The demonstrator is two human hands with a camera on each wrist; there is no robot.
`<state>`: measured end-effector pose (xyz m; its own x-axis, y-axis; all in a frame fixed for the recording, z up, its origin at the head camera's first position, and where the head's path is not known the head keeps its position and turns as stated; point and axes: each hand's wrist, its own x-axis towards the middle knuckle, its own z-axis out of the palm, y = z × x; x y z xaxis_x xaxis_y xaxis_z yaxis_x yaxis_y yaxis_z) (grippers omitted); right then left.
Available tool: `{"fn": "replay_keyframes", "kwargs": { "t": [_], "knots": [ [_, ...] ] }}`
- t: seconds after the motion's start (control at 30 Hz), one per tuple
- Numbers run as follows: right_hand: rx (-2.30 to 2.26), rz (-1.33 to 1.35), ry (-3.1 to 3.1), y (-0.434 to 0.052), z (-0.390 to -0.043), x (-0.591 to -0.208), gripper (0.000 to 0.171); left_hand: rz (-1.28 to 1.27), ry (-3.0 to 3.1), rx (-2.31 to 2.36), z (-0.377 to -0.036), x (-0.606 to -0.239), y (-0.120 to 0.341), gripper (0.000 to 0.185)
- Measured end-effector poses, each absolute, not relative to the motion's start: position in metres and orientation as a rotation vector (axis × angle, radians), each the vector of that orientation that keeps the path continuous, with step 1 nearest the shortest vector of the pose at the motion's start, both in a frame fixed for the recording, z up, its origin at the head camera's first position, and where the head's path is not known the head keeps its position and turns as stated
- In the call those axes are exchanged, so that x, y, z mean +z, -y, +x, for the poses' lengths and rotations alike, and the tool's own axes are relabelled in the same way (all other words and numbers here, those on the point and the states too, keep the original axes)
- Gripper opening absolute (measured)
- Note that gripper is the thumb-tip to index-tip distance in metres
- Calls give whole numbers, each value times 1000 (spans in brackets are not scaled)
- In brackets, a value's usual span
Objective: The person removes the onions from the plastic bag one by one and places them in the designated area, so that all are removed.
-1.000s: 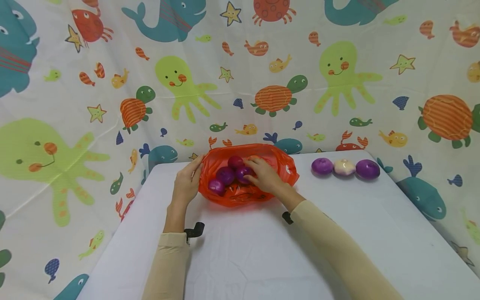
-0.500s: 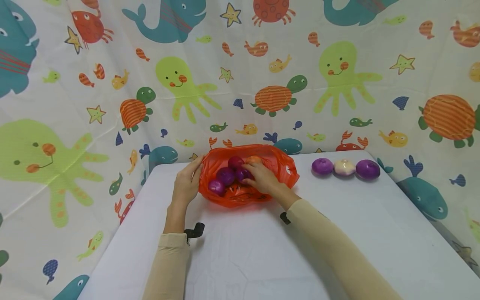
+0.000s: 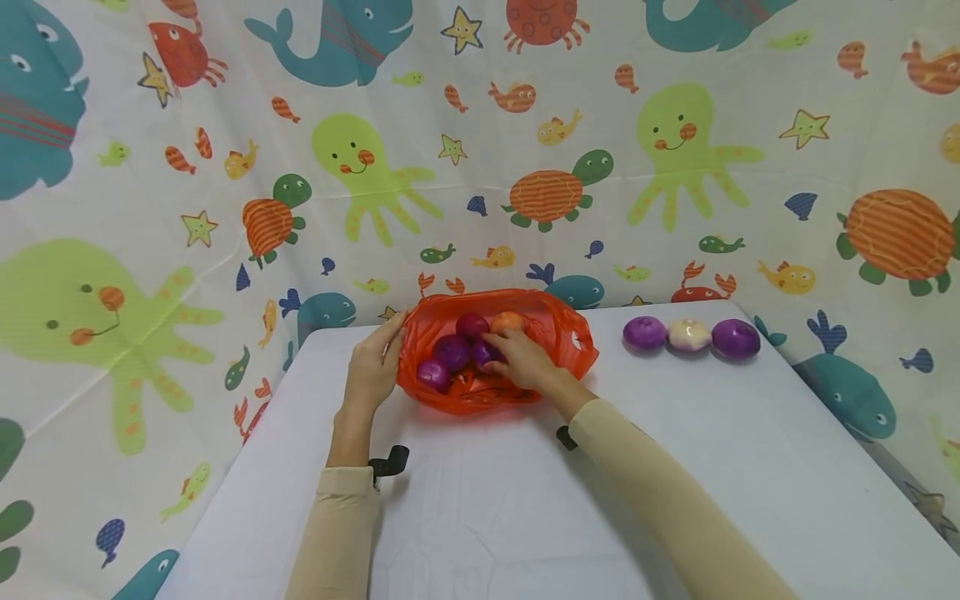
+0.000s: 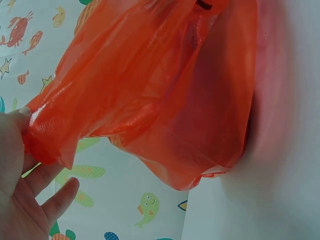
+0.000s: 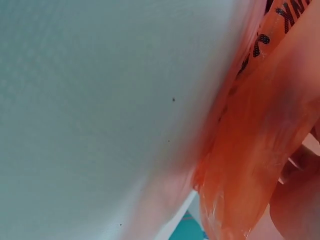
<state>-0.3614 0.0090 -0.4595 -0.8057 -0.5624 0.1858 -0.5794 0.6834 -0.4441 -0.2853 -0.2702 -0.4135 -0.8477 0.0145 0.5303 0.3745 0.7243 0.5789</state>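
Observation:
A red plastic bag (image 3: 566, 337) stands open on the table, with several purple onions (image 3: 452, 352) and an orange-looking round thing (image 3: 508, 321) inside. My left hand (image 3: 372, 367) pinches the bag's left rim. In the left wrist view the thumb and fingers of that hand (image 4: 30, 185) hold the plastic edge. Reaching into the bag from the right, my right hand (image 3: 527, 360) has its thumb and fingers around the front right purple onion (image 3: 483, 352). Part of that onion is hidden under the fingers. The bag's wall covers much of the right wrist view.
To the right of the bag, a purple onion (image 3: 644, 333), a white onion (image 3: 688, 335) and another purple onion (image 3: 736, 339) stand in a row near the back edge. Behind the white table (image 3: 465, 500) hangs a curtain (image 3: 480, 125) printed with sea animals.
My right hand has shifted slightly left and toward me inside the bag, off the orange-looking thing, which now shows, and onto the purple onion. The left hand has kept its place.

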Motion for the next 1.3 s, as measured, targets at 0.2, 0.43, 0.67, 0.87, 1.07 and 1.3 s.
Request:
{"fn": "replay_keyframes", "kwargs": {
  "t": [0.2, 0.43, 0.67, 0.87, 1.07, 1.3],
  "knots": [
    [752, 984, 2864, -5, -363, -462, 63, -317, 2419, -980, -291, -413, 274, 46],
    [798, 1071, 2844, -3, -369, -465, 64, -341, 2407, -979, -300, -415, 279, 46],
    [810, 1057, 2856, 1, -374, -468, 64, -359, 2406, -977, -309, -418, 284, 45],
    [807, 1047, 2805, 4, -379, -469, 64, -366, 2404, -988, -317, -421, 288, 45],
    [822, 1004, 2750, 8, -381, -467, 62, -368, 2410, -998, -324, -423, 291, 45],
    [886, 967, 2713, 10, -382, -460, 60, -380, 2408, -1001, -332, -426, 296, 44]
  ]
}}
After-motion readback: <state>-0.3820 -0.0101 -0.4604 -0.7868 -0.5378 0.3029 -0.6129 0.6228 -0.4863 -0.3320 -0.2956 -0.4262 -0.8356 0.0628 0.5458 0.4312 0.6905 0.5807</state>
